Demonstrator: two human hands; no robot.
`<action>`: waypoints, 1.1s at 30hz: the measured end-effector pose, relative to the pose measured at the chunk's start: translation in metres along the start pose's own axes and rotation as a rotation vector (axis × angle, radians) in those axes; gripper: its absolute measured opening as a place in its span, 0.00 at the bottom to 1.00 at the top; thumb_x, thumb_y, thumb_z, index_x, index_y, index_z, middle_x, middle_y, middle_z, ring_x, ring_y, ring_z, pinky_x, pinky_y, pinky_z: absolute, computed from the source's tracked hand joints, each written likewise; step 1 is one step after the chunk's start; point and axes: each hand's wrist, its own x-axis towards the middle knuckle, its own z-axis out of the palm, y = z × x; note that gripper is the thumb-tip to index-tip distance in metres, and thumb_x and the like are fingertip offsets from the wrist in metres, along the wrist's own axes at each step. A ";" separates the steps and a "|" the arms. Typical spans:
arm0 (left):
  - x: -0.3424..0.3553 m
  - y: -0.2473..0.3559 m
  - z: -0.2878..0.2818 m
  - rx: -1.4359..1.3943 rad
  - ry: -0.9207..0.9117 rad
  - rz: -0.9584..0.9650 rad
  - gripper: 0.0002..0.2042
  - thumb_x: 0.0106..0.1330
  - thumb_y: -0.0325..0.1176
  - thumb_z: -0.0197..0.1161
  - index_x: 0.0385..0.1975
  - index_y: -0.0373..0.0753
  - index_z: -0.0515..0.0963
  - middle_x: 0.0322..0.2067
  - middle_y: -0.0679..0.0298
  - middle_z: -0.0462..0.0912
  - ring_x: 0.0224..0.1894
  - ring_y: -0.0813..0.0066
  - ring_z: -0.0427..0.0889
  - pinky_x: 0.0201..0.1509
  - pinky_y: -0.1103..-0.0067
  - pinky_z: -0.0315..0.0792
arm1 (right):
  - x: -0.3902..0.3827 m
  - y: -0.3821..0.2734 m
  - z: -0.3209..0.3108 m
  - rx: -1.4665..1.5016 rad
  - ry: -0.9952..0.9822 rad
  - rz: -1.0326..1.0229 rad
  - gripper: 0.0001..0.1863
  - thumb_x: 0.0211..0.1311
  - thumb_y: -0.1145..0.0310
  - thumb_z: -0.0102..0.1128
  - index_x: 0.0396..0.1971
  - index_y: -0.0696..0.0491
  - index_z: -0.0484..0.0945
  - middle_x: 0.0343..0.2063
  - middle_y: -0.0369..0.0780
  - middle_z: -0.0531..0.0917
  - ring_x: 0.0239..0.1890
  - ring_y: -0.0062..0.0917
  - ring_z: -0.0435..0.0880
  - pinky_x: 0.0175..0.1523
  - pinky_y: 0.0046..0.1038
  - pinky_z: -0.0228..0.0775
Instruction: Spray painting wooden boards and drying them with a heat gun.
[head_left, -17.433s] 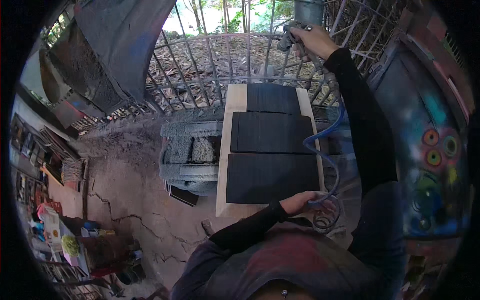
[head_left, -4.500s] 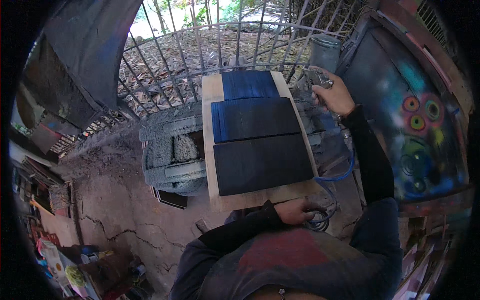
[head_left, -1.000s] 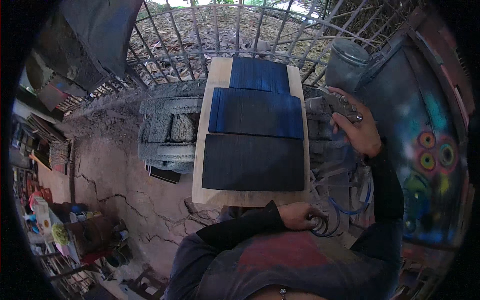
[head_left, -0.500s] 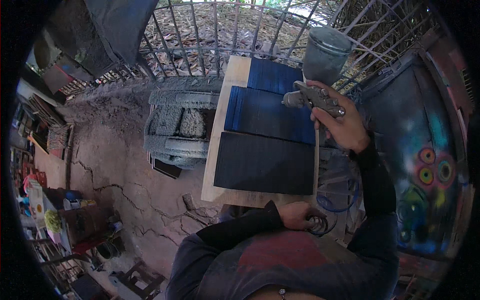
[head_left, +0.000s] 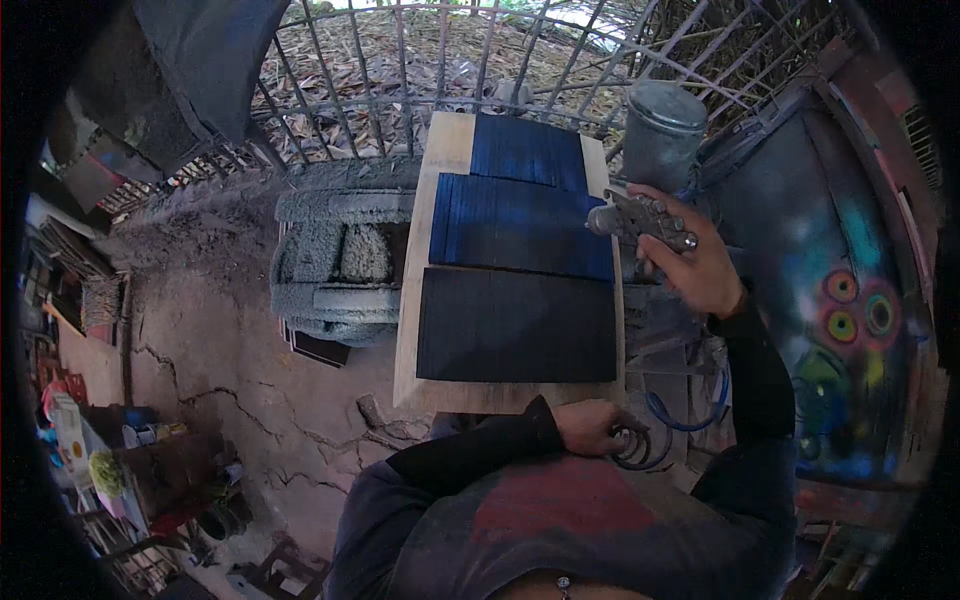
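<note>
Since a moment ago the right hand [head_left: 700, 265], fingers gripping a spray gun [head_left: 640, 215], has drawn toward the blue panels' [head_left: 515, 215] right edge on the board [head_left: 420, 300]; left hand [head_left: 590, 425] clasps coiled hose [head_left: 635, 447]; steady, even passes would suit.

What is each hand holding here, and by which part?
The right hand grips a spray gun by its handle, its metal cup on top. The left hand holds coiled hose by its loops.
</note>
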 end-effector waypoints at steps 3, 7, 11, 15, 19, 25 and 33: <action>0.004 0.001 0.004 -0.033 -0.017 0.051 0.24 0.58 0.33 0.54 0.56 0.36 0.75 0.43 0.46 0.83 0.44 0.52 0.83 0.51 0.66 0.75 | -0.020 0.000 -0.015 -0.082 0.034 0.094 0.27 0.65 0.75 0.54 0.65 0.47 0.67 0.27 0.31 0.78 0.26 0.10 0.73 0.24 0.14 0.64; 0.005 -0.003 0.004 -0.026 -0.049 0.029 0.25 0.57 0.34 0.55 0.57 0.36 0.75 0.44 0.46 0.82 0.43 0.51 0.82 0.51 0.66 0.74 | -0.030 -0.003 -0.016 -0.072 0.051 0.165 0.27 0.65 0.76 0.54 0.65 0.47 0.67 0.27 0.31 0.78 0.26 0.10 0.74 0.25 0.14 0.65; 0.004 -0.009 0.011 -0.056 -0.004 0.105 0.25 0.58 0.35 0.57 0.57 0.37 0.74 0.44 0.46 0.82 0.44 0.51 0.82 0.51 0.65 0.74 | -0.024 -0.004 -0.003 -0.019 0.025 0.090 0.27 0.65 0.76 0.53 0.65 0.46 0.67 0.27 0.31 0.77 0.26 0.10 0.74 0.25 0.13 0.64; 0.006 -0.020 0.018 0.008 0.001 0.073 0.24 0.58 0.35 0.57 0.56 0.38 0.75 0.40 0.46 0.83 0.43 0.50 0.82 0.50 0.64 0.74 | -0.010 -0.006 0.013 0.095 -0.040 0.045 0.27 0.66 0.75 0.54 0.65 0.46 0.66 0.27 0.30 0.77 0.26 0.10 0.74 0.25 0.13 0.64; 0.005 -0.030 0.023 0.038 -0.004 0.086 0.23 0.58 0.36 0.57 0.56 0.38 0.75 0.36 0.46 0.83 0.41 0.48 0.82 0.48 0.62 0.74 | 0.002 -0.013 0.030 0.120 -0.063 0.039 0.27 0.67 0.75 0.54 0.65 0.46 0.66 0.28 0.32 0.78 0.27 0.11 0.75 0.25 0.13 0.64; 0.001 -0.025 0.024 0.056 -0.025 0.061 0.24 0.58 0.35 0.57 0.56 0.37 0.74 0.36 0.46 0.83 0.41 0.49 0.82 0.47 0.63 0.75 | -0.005 -0.021 0.030 0.165 -0.109 0.074 0.27 0.66 0.76 0.54 0.65 0.46 0.66 0.30 0.35 0.79 0.27 0.14 0.76 0.30 0.19 0.71; 0.006 -0.012 0.019 0.053 -0.107 0.088 0.27 0.58 0.35 0.56 0.61 0.40 0.70 0.41 0.48 0.82 0.45 0.52 0.81 0.50 0.64 0.74 | -0.040 -0.009 0.001 0.030 0.001 0.120 0.28 0.65 0.76 0.53 0.65 0.48 0.66 0.28 0.33 0.79 0.27 0.12 0.75 0.28 0.17 0.67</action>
